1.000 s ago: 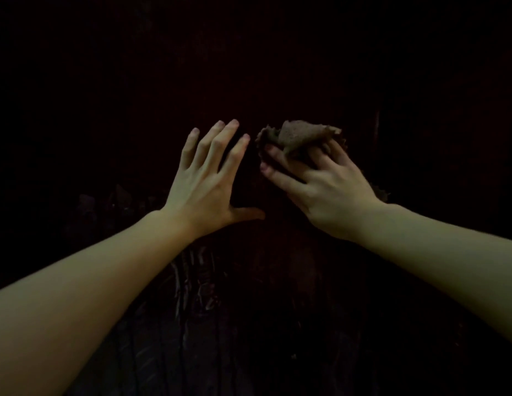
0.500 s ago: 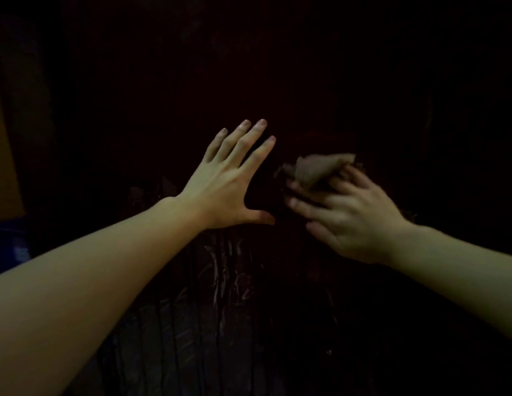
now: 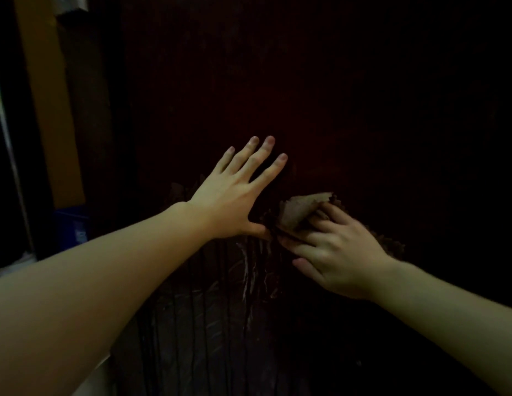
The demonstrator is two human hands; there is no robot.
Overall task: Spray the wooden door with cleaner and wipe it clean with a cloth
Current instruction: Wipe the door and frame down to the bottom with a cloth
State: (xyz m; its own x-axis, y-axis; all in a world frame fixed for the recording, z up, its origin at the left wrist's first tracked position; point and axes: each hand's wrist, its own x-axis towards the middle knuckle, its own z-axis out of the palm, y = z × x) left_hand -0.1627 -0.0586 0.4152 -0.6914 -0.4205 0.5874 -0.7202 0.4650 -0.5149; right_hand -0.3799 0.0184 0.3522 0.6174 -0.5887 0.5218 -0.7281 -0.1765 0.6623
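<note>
A: Entry, head view. Lighting very low. What fills the frame?

B: The dark reddish-brown wooden door [image 3: 320, 95], nearly black over most of its face. Its lower middle part shows pale streaks and thin dark vertical run lines; it looks wet there.

A: Left hand?

B: The left hand [image 3: 234, 201] lies flat against the door, fingers straight and spread, pointing up and to the right, thumb out to the right. It holds nothing. The bare forearm runs in from the lower left corner.

A: Right hand?

B: The right hand [image 3: 335, 252] presses a crumpled brown cloth [image 3: 299, 212] against the door. Fingers are bent over the bunched fabric and grip it; the thumb is hidden, so the thumb's share of the grip cannot be told. A lighter fold of the cloth sticks up above the fingers, and a darker fringe of it shows past the wrist on the right.

A: Relation between the two hands?

B: Close. The left thumb tip lies just beside the left edge of the cloth; whether it touches cannot be told in this light. The cloth sits just right of centre, at the upper limit of the streaked area.

A: Surroundings?

B: At left, a tan vertical surface [image 3: 49, 110], apparently wall or frame, beside the door edge. Below it, a blue object [image 3: 71, 227], too dim to identify. Far left edge: a bright sliver of another area, detail not legible. A pale patch shows at the bottom left, beneath the left forearm.
</note>
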